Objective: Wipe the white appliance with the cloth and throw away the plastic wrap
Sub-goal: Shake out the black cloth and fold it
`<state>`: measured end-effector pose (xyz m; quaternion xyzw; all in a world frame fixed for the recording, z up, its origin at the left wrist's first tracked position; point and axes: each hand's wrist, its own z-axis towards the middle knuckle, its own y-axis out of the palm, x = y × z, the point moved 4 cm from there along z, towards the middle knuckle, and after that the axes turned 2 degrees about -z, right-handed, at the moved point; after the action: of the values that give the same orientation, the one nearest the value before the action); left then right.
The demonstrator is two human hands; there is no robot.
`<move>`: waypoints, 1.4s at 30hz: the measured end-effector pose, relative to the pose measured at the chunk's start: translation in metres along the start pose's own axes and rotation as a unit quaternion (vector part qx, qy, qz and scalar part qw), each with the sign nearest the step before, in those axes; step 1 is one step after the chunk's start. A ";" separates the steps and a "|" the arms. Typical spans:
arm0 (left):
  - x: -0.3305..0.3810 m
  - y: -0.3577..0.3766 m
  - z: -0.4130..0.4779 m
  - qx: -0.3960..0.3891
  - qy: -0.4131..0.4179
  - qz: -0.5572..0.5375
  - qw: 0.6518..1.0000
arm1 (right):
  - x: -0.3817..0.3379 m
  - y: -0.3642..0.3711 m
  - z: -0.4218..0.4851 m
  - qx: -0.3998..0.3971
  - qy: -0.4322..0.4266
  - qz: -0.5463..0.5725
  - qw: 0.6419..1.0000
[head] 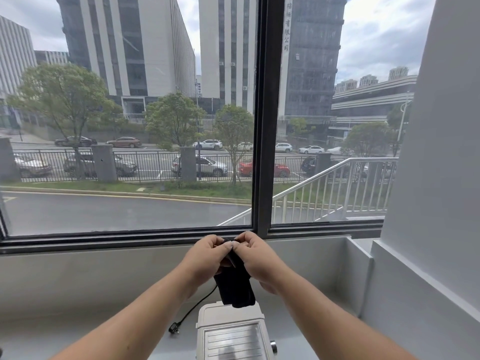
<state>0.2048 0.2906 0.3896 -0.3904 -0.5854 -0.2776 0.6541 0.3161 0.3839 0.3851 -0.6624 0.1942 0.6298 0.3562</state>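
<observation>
A black cloth [235,287] is pinched at its top edge by both hands, the left hand [205,258] and right hand [255,258] closed on it side by side with fingertips nearly touching, held up in front of the window [261,113]. The cloth hangs down from them, its lower end just above the back of the white appliance [231,333]. The appliance stands on the grey bench [65,294], with a black cord [193,311] and plug lying to its left.
</observation>
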 end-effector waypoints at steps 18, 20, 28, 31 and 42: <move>-0.002 0.003 -0.002 0.069 0.012 0.131 0.989 | 0.020 -0.046 0.001 0.039 0.038 0.014 0.998; -0.010 0.000 -0.002 0.083 -0.016 0.143 0.986 | 0.023 -0.055 0.001 0.036 0.042 0.061 0.997; -0.030 0.029 -0.008 -0.064 -0.154 -0.025 0.986 | 0.028 -0.078 -0.001 0.005 0.061 0.255 0.965; -0.024 0.049 -0.010 -0.083 -0.143 -0.103 0.981 | 0.033 -0.083 -0.003 -0.011 0.065 0.301 0.951; -0.045 0.064 -0.003 0.005 -0.116 -0.138 0.984 | 0.075 -0.084 -0.015 -0.045 0.154 0.202 0.966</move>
<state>0.2519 0.3183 0.3339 -0.3322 -0.7067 -0.3149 0.5395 0.3956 0.4438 0.3307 -0.7139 0.3477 0.5871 0.1572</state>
